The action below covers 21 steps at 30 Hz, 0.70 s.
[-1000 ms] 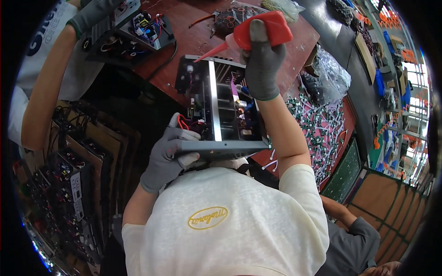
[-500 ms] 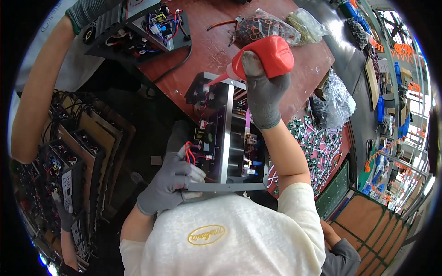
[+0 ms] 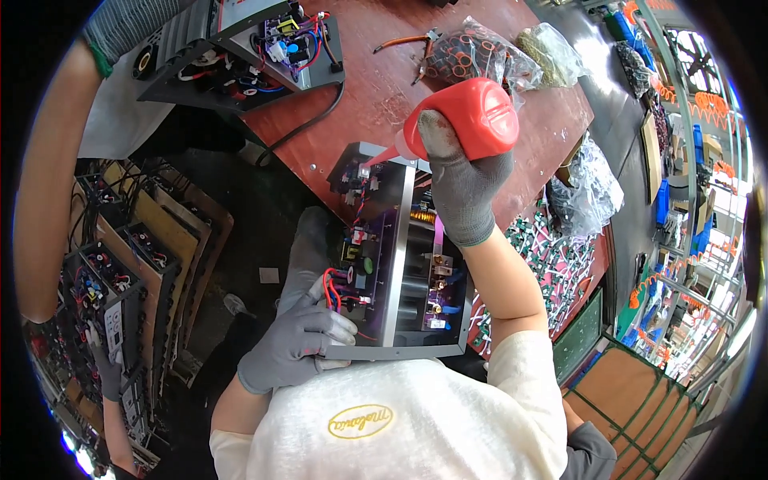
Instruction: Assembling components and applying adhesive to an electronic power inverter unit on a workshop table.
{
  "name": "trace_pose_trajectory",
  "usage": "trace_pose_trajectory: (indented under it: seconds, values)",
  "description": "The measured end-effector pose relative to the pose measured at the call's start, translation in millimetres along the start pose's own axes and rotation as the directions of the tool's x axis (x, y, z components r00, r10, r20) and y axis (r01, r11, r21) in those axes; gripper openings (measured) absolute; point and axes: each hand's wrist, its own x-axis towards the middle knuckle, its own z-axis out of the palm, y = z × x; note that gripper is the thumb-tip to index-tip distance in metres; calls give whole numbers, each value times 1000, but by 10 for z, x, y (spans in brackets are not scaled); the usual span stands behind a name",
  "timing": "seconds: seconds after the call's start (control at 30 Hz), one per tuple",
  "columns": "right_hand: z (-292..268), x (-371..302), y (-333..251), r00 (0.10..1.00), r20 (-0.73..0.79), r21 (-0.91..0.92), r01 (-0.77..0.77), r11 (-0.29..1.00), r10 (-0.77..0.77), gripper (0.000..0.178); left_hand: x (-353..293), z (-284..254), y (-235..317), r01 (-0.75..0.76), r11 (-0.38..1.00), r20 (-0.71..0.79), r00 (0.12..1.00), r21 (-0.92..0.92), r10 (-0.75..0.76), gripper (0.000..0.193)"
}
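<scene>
My right hand point(image 3: 468, 186), in a grey glove, is wrapped around a red squeeze bottle point(image 3: 490, 118) with its thumb along the side. The bottle lies tilted, its narrow nozzle point(image 3: 387, 154) reaching down left to a white connector at the far left corner of an electronics chassis point(image 3: 394, 282). Whether anything comes out of the tip is too small to tell. My gloved left hand point(image 3: 294, 340) grips the near left corner of this open metal chassis, beside red and blue wires point(image 3: 330, 290). Circuit boards and components show inside, and the chassis slants against the table's edge.
On the red table point(image 3: 376, 104) are bags of rings point(image 3: 472, 58), pliers point(image 3: 405, 40) and a heap of small wired boards point(image 3: 538, 276). A co-worker's gloved hand point(image 3: 132, 32) is by another open chassis point(image 3: 280, 68). Stacked units on boards point(image 3: 152, 272) stand at left.
The view has shifted slightly. The chassis and my left hand sit a little lower in the picture; the bottle is slightly lower and further right, its nozzle still at the chassis's far corner.
</scene>
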Motion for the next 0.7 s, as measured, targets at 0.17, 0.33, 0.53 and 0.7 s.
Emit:
trace_pose_trajectory:
  seconds: [0.17, 0.33, 0.53, 0.7]
  values:
    - [49, -5, -6, 998, -58, 51, 27, 998, -24, 36, -8, -28, -36, -19, 1000, 46, 999, 3, 18, 9]
    - [54, -12, -6, 999, -40, 47, 13, 999, -11, 35, 15, -30, 10, -3, 1000, 56, 998, -13, 3, 9]
    - [17, -38, -73, 999, -23, -7, 29, 1000, -30, 28, -12, -22, -10, 19, 1000, 89, 996, 12, -20, 12]
    - [14, -46, -71, 997, -53, -1, 47, 999, -47, 26, -11, -6, -22, -6, 1000, 113, 994, 9, 5, 12]
